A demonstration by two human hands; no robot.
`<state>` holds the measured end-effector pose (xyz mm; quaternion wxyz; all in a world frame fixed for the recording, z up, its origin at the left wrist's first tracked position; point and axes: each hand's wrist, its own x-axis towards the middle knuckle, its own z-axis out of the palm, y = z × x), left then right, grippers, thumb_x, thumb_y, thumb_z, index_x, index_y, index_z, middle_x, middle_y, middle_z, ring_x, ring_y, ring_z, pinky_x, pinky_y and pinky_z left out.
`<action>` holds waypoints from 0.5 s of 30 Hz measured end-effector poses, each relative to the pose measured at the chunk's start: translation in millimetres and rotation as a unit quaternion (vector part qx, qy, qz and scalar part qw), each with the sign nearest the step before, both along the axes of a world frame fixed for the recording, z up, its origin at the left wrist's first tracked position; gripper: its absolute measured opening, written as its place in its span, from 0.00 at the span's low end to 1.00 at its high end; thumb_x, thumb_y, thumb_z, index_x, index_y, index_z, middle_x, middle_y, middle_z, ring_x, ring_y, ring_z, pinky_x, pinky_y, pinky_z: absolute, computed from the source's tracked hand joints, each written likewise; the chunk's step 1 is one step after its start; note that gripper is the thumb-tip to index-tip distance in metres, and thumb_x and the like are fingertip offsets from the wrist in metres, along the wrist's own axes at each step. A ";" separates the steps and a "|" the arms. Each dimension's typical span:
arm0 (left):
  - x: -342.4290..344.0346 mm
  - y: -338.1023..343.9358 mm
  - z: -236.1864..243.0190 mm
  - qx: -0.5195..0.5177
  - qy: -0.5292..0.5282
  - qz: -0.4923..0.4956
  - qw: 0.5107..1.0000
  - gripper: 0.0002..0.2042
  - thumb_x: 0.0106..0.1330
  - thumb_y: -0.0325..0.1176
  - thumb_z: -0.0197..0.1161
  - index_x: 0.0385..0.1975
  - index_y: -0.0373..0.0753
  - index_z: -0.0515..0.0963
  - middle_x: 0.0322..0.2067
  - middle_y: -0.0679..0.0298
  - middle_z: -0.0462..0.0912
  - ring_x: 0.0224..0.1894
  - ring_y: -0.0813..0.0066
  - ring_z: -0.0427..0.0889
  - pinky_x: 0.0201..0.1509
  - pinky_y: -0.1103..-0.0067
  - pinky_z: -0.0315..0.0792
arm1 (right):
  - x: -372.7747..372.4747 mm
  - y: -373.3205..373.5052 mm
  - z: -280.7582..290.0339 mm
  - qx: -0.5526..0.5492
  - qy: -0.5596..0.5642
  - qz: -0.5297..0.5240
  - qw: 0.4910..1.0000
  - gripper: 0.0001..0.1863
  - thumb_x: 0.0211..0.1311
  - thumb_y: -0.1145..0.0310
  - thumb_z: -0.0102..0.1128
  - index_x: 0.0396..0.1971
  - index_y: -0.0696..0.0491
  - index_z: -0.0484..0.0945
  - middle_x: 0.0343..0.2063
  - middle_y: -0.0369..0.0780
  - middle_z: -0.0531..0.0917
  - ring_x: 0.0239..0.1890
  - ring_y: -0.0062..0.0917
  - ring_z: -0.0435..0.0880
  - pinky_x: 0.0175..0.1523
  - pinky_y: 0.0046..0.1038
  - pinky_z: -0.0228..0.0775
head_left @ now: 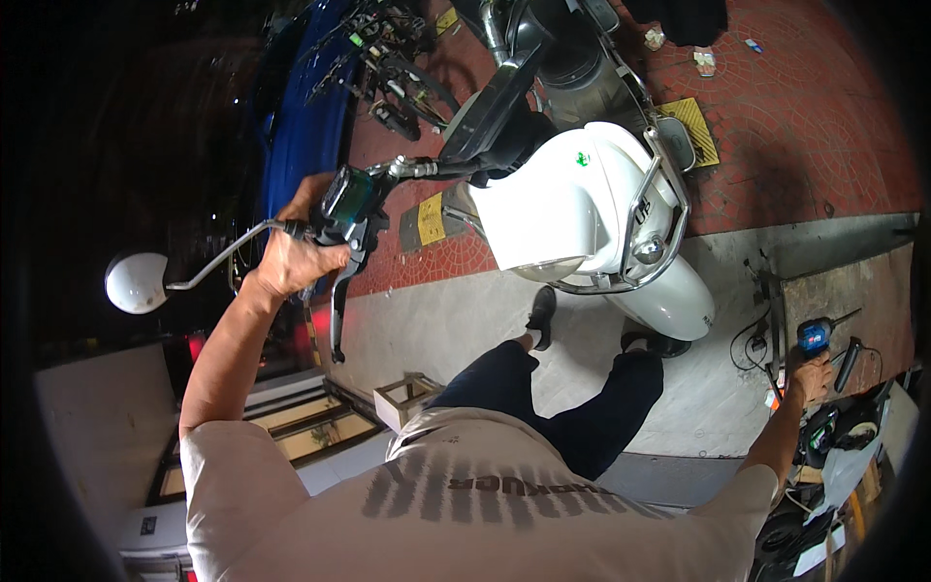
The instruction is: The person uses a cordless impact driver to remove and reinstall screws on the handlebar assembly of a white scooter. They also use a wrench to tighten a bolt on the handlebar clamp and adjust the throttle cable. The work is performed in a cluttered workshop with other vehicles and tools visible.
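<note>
My left hand [296, 254] is wrapped round the end of a scooter handlebar [412, 168], beside a dark fluid reservoir [349, 194]. A black brake lever [337, 310] hangs below the hand, and a round white mirror [136, 283] sticks out to the left on its metal stalk. Far to the right, my right hand [811, 376] is closed round the handle of a blue power drill [815, 336], whose bit points right over a wooden bench top [853, 286]. The palm and most of the drill's handle are hidden.
The scooter's white front body [582, 194] with its chrome guard [679, 218] stands ahead of me. A bicycle [412, 87] and a blue car [310, 126] are at the far left. Beside the drill lies a black tool [849, 364]; a wooden stool [402, 400] stands lower left.
</note>
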<state>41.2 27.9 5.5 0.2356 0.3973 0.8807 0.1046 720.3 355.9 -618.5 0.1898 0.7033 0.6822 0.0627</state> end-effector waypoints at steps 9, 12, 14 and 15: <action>2.6 3.0 -8.5 0.036 0.042 -0.035 0.998 0.56 0.46 0.66 0.80 0.67 0.32 0.62 0.55 0.51 0.80 0.60 0.62 0.79 0.65 0.66 0.73 | -2.7 16.7 20.3 -0.039 0.081 -0.081 0.993 0.34 0.64 0.52 0.61 0.68 0.41 0.64 0.58 0.48 0.76 0.62 0.45 0.78 0.58 0.57 0.72; -3.8 -16.1 -7.6 0.020 0.038 -0.020 0.999 0.54 0.47 0.58 0.82 0.68 0.33 0.62 0.56 0.49 0.79 0.60 0.60 0.79 0.65 0.67 0.73 | -22.3 -10.1 71.1 0.027 0.144 -0.052 0.988 0.35 0.56 0.57 0.64 0.64 0.46 0.66 0.54 0.49 0.78 0.59 0.49 0.79 0.57 0.56 0.74; -7.0 -18.0 -8.3 0.033 0.015 -0.043 0.998 0.50 0.49 0.50 0.83 0.68 0.33 0.63 0.56 0.48 0.79 0.59 0.61 0.79 0.64 0.67 0.74 | -26.2 -31.1 101.1 0.091 0.262 -0.007 0.961 0.36 0.54 0.63 0.67 0.64 0.52 0.68 0.55 0.52 0.80 0.58 0.52 0.79 0.60 0.51 0.72; -9.1 -13.2 -6.8 0.036 0.027 -0.075 0.996 0.46 0.52 0.45 0.82 0.68 0.35 0.63 0.54 0.49 0.80 0.57 0.62 0.80 0.62 0.68 0.74 | -26.6 -44.2 114.5 0.122 0.322 0.021 0.938 0.36 0.53 0.65 0.67 0.64 0.54 0.69 0.55 0.52 0.80 0.58 0.53 0.78 0.60 0.49 0.71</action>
